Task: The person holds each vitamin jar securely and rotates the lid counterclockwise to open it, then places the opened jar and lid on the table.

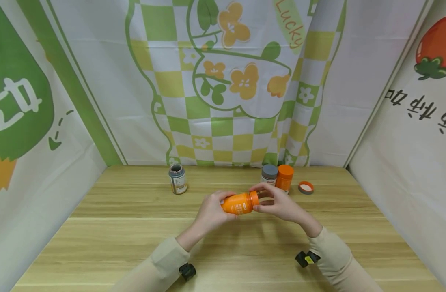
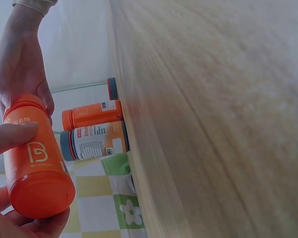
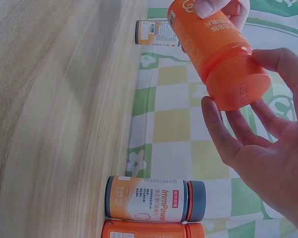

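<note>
Currently, the left hand (image 1: pixel 212 210) holds an orange bottle (image 1: pixel 237 204) tilted above the desk (image 1: pixel 98 243), its orange cap (image 1: pixel 254 198) pointing rightward and pinched by the right hand (image 1: pixel 281 204).

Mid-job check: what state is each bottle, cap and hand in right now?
Held orange bottle: capped, tilted
Orange cap: on that bottle; tightness unclear
Left hand: grips that bottle's body
Right hand: pinches the orange cap
ImmPower bottle: gray-capped, upright
Standing orange bottle: capped, upright
Left-side bottle: uncapped, upright
Loose cap: on the table, inner side up
</note>
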A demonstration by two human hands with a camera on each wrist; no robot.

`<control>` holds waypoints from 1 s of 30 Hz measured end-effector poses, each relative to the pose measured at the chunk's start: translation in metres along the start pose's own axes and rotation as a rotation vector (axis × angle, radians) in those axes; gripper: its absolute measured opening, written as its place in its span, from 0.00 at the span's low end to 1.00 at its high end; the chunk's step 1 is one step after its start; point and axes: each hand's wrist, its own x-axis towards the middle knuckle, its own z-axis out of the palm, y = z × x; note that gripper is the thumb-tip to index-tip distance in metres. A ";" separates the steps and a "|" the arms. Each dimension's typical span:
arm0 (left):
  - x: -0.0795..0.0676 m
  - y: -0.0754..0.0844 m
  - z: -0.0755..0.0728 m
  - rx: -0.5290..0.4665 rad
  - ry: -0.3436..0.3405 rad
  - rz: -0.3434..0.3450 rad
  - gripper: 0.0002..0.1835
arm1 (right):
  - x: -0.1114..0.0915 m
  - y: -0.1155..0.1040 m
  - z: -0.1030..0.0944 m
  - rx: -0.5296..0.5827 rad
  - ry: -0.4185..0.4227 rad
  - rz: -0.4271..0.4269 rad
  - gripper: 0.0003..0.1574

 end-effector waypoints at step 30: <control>0.002 0.000 -0.001 -0.072 -0.022 -0.075 0.30 | -0.001 0.006 0.004 0.016 0.084 -0.162 0.30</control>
